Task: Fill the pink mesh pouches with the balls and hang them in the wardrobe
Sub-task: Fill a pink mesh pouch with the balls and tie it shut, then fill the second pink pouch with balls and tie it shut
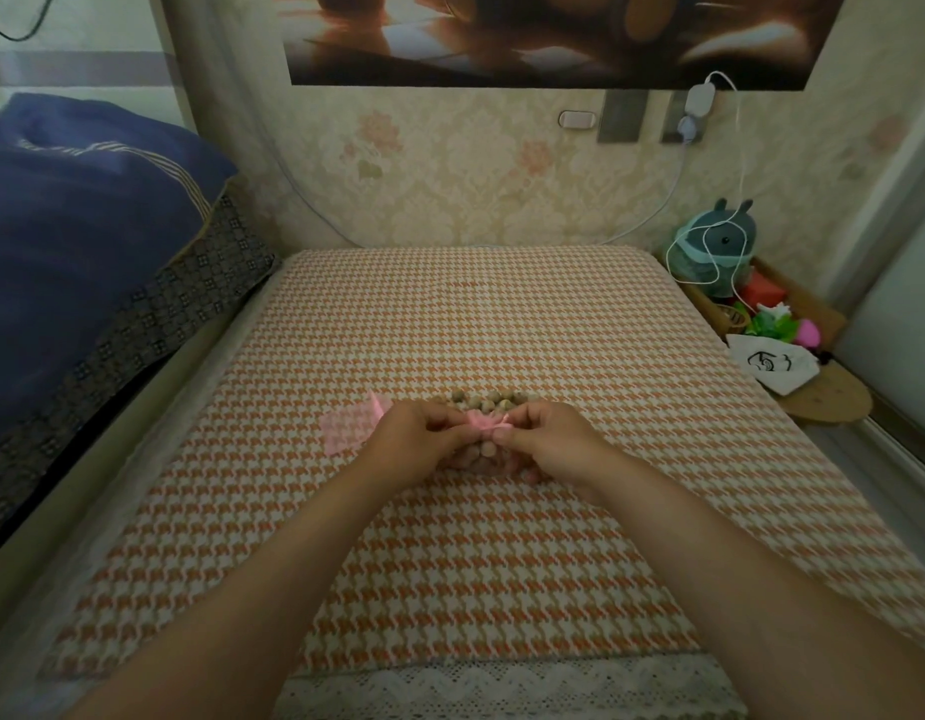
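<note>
On the houndstooth-covered table (465, 324), my left hand (416, 441) and my right hand (546, 441) both pinch the gathered pink top of a mesh pouch (484, 426) that holds brown balls, seen through the mesh below my fingers. A flat pink mesh pouch (346, 428) lies on the cloth just left of my left hand. Several loose brown wooden balls (484, 400) sit in a cluster right behind my hands.
A blue duvet and patterned pillow (86, 241) lie on the bed to the left. At the right, a wooden tray holds a plush toy (720, 241), coloured trinkets and a white drawstring bag (774, 363). White charger cables hang down the wall.
</note>
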